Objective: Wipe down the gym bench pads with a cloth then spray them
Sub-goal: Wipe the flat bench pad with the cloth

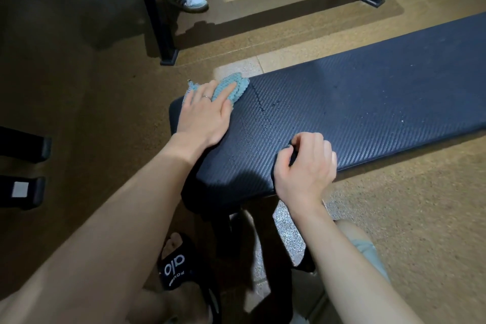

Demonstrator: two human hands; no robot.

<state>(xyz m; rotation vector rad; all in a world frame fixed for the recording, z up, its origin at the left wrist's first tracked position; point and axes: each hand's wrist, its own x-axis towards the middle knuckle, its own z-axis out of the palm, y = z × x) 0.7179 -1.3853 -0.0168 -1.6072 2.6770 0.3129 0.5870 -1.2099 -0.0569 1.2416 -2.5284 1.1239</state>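
Brown gym floor (79, 73) surrounds the dark bench pad (355, 102), whose long axis runs away rightward. At its near-left corner the left hand (202, 116) presses flat on the teal cloth (231, 88); the right hand (305, 163), fingers curled, pinches the pad's near edge.

A: bench pad (355, 102) – dark vinyl-looking cover, woven carbon-fibre style texture, slight sheen, pale specks on it?
B: yes. cloth (231, 88) is teal, knobbly scaly microfibre, matt, edge looks like mesh
A: floor (420, 218)?
B: tan speckled rubber-like, grainy, matt. one lighter glittery patch under the bench
A: rack frame (157, 21) behind?
B: black metal, matt, with dull end caps
A: slide sandal (176, 268)?
B: black, smooth strap, white printed letters. ring on left hand (203, 116) shiny metal
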